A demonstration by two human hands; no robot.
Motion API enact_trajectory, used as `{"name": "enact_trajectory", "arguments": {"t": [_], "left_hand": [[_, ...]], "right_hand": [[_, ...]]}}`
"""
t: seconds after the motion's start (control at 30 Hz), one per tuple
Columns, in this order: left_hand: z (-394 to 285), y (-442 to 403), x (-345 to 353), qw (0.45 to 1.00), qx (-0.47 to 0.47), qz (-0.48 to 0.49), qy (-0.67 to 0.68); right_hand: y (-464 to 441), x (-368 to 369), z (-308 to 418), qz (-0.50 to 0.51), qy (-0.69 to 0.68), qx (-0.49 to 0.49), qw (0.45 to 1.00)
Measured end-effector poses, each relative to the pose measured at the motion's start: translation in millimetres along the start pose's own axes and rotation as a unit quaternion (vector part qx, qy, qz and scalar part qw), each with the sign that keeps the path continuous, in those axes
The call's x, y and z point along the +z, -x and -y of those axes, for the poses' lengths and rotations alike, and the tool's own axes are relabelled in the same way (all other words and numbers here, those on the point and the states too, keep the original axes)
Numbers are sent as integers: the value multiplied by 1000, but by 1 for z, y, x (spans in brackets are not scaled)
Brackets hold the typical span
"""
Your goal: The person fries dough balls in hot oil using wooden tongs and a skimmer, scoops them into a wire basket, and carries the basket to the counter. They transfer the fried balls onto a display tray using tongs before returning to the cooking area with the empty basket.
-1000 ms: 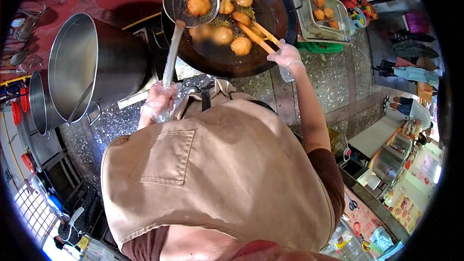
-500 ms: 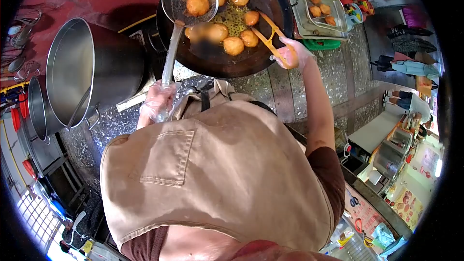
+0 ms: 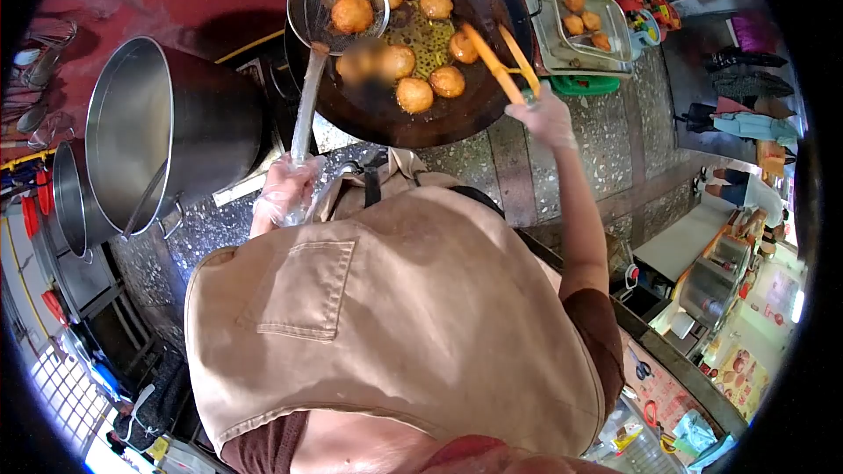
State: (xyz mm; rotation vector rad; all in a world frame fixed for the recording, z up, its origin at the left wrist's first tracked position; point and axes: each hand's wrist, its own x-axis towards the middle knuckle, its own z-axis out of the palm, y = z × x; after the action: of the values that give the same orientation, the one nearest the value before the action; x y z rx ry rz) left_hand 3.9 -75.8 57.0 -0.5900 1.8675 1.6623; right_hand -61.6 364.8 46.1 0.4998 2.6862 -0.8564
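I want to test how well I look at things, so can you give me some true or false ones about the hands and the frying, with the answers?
1. The left hand holds the strainer. True.
2. The strainer is empty. False: a fried ball sits in it.
3. The right hand holds a spoon. False: it holds tongs.
4. Several fried balls are in the wok. True.

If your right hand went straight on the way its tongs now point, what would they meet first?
Probably the fried ball beside the left tip of the tongs, though their height above the wok is unclear.
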Motion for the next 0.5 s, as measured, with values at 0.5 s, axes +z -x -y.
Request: {"name": "enact_trajectory", "arguments": {"t": [0.5], "left_hand": [[-7,15,14,1000,-14,-25,8]], "right_hand": [[-84,69,62,-85,366,-88,923]]}}
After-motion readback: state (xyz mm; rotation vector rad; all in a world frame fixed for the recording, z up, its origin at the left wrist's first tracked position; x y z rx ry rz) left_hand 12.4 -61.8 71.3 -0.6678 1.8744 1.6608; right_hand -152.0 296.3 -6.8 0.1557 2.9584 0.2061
